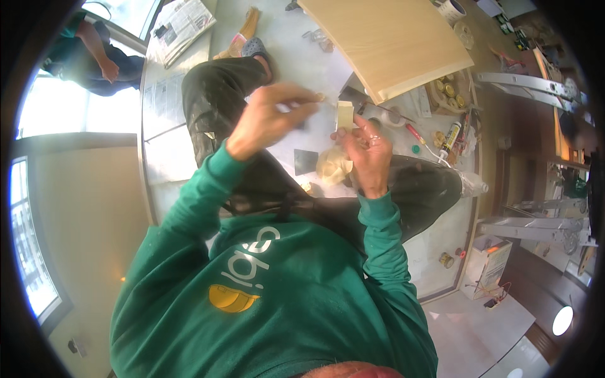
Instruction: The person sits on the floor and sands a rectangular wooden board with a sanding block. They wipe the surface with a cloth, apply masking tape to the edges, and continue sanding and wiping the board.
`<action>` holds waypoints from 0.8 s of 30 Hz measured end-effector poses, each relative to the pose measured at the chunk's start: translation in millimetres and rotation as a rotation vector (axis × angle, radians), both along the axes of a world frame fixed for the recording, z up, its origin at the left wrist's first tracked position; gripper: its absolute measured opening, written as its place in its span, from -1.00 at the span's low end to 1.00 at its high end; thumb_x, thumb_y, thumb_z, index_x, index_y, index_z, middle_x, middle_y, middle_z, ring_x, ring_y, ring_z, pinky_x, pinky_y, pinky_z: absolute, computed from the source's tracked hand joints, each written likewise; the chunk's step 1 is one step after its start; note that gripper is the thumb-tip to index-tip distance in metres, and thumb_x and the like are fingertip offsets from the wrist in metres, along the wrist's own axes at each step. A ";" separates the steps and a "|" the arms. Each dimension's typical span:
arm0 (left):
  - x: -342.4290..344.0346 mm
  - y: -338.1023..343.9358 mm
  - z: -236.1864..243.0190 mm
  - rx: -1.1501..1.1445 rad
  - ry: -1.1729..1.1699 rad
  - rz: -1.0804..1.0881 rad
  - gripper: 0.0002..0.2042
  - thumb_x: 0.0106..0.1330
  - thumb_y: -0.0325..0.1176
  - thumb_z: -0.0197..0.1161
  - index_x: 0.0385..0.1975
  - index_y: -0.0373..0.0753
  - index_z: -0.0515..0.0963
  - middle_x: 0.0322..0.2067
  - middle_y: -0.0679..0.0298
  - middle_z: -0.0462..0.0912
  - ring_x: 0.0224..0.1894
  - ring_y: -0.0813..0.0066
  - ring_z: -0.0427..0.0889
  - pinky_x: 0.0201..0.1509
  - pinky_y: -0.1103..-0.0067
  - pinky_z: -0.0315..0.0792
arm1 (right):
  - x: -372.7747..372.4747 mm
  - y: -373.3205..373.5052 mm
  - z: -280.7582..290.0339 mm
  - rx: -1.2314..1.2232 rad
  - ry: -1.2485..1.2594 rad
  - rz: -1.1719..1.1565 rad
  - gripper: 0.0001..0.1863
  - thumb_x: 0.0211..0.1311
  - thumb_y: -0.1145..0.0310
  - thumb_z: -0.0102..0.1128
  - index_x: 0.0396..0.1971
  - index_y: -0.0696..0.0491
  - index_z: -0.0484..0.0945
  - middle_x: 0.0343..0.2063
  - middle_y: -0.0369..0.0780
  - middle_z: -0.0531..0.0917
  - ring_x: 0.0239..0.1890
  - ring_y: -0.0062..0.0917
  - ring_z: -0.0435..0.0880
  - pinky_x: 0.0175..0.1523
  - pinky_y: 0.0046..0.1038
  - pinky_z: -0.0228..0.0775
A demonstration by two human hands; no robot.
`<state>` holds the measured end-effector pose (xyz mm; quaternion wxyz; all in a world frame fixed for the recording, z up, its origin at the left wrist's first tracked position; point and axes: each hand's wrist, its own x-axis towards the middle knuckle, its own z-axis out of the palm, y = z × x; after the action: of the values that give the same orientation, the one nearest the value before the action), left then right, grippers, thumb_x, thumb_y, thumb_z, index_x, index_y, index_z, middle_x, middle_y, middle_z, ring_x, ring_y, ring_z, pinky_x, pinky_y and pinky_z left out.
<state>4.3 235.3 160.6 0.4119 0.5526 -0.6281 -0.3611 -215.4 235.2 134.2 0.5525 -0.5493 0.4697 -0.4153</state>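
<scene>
My right hand [368,153] holds a small pale yellow rectangular piece [345,117] upright at its fingertips; its material is unclear. To its left, my left hand [272,118] is raised over my thigh and blurred by motion. Its fingers come together around a tiny tan bit that I cannot make out. The two hands are apart. Just below my right hand lies a crumpled tan wad [333,166], like paper or tape. Beside the wad is a flat dark grey square [306,161].
A large pale wooden panel [391,44] stands ahead to the right. Near my right knee lie a caulking tube [450,138], a red-handled tool [414,132] and a plastic bottle [474,184]. Newspapers [183,28] are at far left, near another person [94,60]. Metal ladders [526,82] stand right.
</scene>
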 end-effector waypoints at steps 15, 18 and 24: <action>-2.7 -52.7 -31.3 0.125 0.081 -0.032 -0.89 0.15 -0.40 0.43 -0.36 -0.25 0.76 -0.40 0.29 0.71 -0.34 0.49 0.59 -0.24 0.56 0.43 | 12.0 -22.9 -13.8 -0.070 0.310 0.102 -0.67 0.31 0.17 0.31 -0.20 0.18 0.69 -0.58 -0.19 0.72 -0.50 -0.60 0.69 -0.38 -0.49 0.47; -3.7 -54.3 -31.8 0.117 0.110 0.007 -0.89 0.15 -0.39 0.43 -0.37 -0.25 0.76 -0.40 0.29 0.72 -0.37 0.51 0.58 -0.24 0.55 0.43 | 11.8 -27.4 -9.8 -0.064 0.355 0.093 -0.65 0.30 0.15 0.32 -0.24 0.18 0.69 -0.63 -0.22 0.67 -0.54 -0.60 0.64 -0.42 -0.49 0.43; -9.9 -56.6 -25.3 0.007 0.075 0.044 -0.92 0.15 -0.45 0.43 -0.38 -0.26 0.75 -0.38 0.26 0.73 -0.38 0.47 0.60 -0.24 0.53 0.44 | 3.9 -45.4 -18.1 -0.057 0.466 0.100 -0.59 0.31 0.07 0.32 -0.24 0.18 0.70 -0.67 -0.18 0.63 -0.62 -0.60 0.59 -0.46 -0.50 0.40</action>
<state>-5.7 178.7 135.2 0.4411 0.5536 -0.5989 -0.3746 -211.5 189.8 116.1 0.4334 -0.6683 0.5446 -0.2624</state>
